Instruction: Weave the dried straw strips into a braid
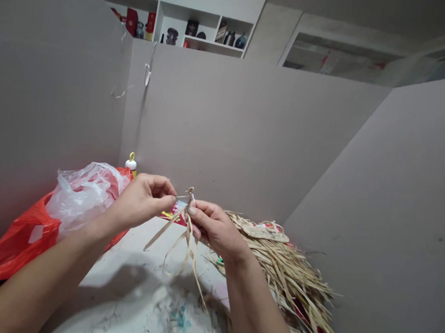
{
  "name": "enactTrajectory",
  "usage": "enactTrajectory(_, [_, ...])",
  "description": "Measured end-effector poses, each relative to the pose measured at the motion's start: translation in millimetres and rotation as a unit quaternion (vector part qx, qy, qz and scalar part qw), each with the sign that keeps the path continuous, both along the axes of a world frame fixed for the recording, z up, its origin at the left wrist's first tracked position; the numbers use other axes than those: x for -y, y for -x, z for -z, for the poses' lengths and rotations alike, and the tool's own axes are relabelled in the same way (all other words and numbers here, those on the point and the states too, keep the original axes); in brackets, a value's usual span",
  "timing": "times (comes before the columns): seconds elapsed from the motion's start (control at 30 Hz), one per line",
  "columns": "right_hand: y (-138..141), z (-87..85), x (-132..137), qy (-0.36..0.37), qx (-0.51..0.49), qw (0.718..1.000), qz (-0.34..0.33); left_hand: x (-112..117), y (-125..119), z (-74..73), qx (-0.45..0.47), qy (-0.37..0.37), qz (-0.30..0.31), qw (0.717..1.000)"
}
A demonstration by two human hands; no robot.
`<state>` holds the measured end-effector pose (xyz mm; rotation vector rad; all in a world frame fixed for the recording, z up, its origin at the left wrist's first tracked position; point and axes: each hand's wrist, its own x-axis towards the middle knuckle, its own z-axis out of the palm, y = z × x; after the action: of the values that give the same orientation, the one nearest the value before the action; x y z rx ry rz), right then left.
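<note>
Head view: your left hand [146, 201] is at mid-frame, thumb and index finger closed together on the end of a thin, pale thread [182, 197]. Thread runs straight and short across to a small bunch of flat, tan, straw-like strips [189, 224], which is the workpiece. Your right hand [213, 226] has that bunch pinched between thumb and fingers, no gap. Knobbly top of the bunch pokes up above your right thumb; loose tails hang down and splay, one angled out to the left below your left hand. Whole bunch is held up over a white, stained tabletop [128, 292]. Can't tell whether the thread is wrapped round the strips or only touching.

To your right, a big heap of long, dry, tan strips [295, 269], partly behind your right forearm. To your left, a glossy red plastic bag [20, 240] with a crumpled, translucent white plastic bag [76, 204] on it, and behind them a white-capped bottle with a yellow loop [130, 164]. Grey partition panel [225, 125] stands behind.
</note>
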<state>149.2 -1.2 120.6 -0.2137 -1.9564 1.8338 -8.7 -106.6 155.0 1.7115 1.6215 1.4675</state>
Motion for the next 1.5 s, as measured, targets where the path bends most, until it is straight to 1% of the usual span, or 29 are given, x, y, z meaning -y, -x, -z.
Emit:
enactTrajectory(0.07, [-0.6,-0.6,0.7,0.007,0.003,1.000,0.006,-2.6,2.1,1.0,-0.059,-0.046,-0.053,0.996])
enactTrajectory(0.1, [-0.5,-1.0,1.2,0.013,0.003,1.000,0.009,-4.6,3.2,2.2,-0.082,-0.060,-0.072,0.992])
enactTrajectory(0.13, [-0.3,-1.4,1.6,0.019,0.002,1.000,0.012,-6.8,4.3,3.7,-0.092,-0.062,-0.076,0.991])
enactTrajectory(0.17, [0.1,-1.9,2.1,0.025,0.001,1.000,0.013,-8.9,5.2,5.2,-0.087,-0.053,-0.062,0.993])
enactTrajectory(0.2, [0.4,-2.4,2.4,0.030,-0.001,0.999,0.014,-10.8,5.8,6.5,-0.068,-0.036,-0.034,0.996])
enactTrajectory(0.27, [1.0,-3.3,3.0,0.037,-0.006,0.999,0.016,-13.3,5.8,8.2,-0.005,0.002,0.033,0.999])
enactTrajectory(0.33, [1.3,-3.8,3.6,0.036,-0.009,0.999,0.011,-14.1,3.9,9.2,0.056,0.024,0.082,0.995])
enactTrajectory(0.47, [1.3,-3.5,6.1,0.014,0.013,1.000,-0.006,-15.3,-1.7,12.5,0.136,0.017,0.157,0.978])
enactTrajectory(0.53, [0.7,-4.1,8.5,-0.017,0.027,0.999,-0.005,-16.9,-3.3,14.3,0.162,0.010,0.175,0.971])
enactTrajectory(0.6, [-0.6,-5.9,11.9,-0.064,0.031,0.997,-0.001,-18.2,-3.9,14.8,0.192,0.016,0.181,0.964])
enactTrajectory(0.7, [-3.3,-9.2,17.2,-0.136,0.027,0.990,-0.003,-18.7,-4.5,13.0,0.256,0.054,0.202,0.944])
enactTrajectory(0.8, [-4.8,-10.0,19.2,-0.167,0.027,0.985,-0.005,-18.7,-5.3,11.6,0.301,0.098,0.231,0.920])
enactTrajectory(0.83, [-4.7,-9.4,18.8,-0.168,0.029,0.985,-0.005,-19.0,-5.3,12.0,0.299,0.099,0.234,0.920])
enactTrajectory(0.87, [-4.3,-8.6,18.0,-0.167,0.030,0.985,-0.004,-19.3,-5.1,12.7,0.288,0.090,0.230,0.925])
enactTrajectory(0.97, [-2.3,-6.1,14.4,-0.155,0.031,0.987,-0.013,-20.4,-3.3,15.3,0.243,0.037,0.198,0.949])
enactTrajectory(1.03, [-1.3,-5.2,12.5,-0.139,0.030,0.990,-0.023,-20.7,-1.5,15.9,0.243,0.022,0.181,0.953])
enactTrajectory(1.13, [-1.7,-5.1,11.7,-0.120,0.032,0.992,-0.027,-21.3,0.9,15.0,0.270,0.035,0.184,0.945])
enactTrajectory(1.2, [-2.7,-5.3,11.7,-0.124,0.034,0.991,-0.026,-22.9,0.7,15.3,0.289,0.051,0.205,0.934])
enactTrajectory(1.27, [-3.9,-5.4,11.3,-0.138,0.034,0.989,-0.029,-26.2,-1.5,18.0,0.324,0.083,0.236,0.912])
enactTrajectory(1.33, [-4.9,-5.5,9.9,-0.147,0.034,0.988,-0.032,-30.7,-4.7,22.8,0.370,0.121,0.265,0.882])
enactTrajectory(1.37, [-5.3,-5.4,8.9,-0.146,0.035,0.988,-0.031,-33.0,-6.1,25.4,0.389,0.130,0.273,0.870])
enactTrajectory(1.4, [-5.5,-5.3,7.9,-0.142,0.036,0.989,-0.030,-35.1,-6.9,27.6,0.399,0.128,0.275,0.865])
enactTrajectory(1.43, [-5.7,-5.2,7.0,-0.136,0.037,0.990,-0.028,-37.0,-7.1,29.4,0.395,0.118,0.272,0.869])
enactTrajectory(1.5, [-5.6,-4.8,5.8,-0.122,0.040,0.992,-0.021,-39.4,-5.3,30.7,0.369,0.089,0.250,0.891])
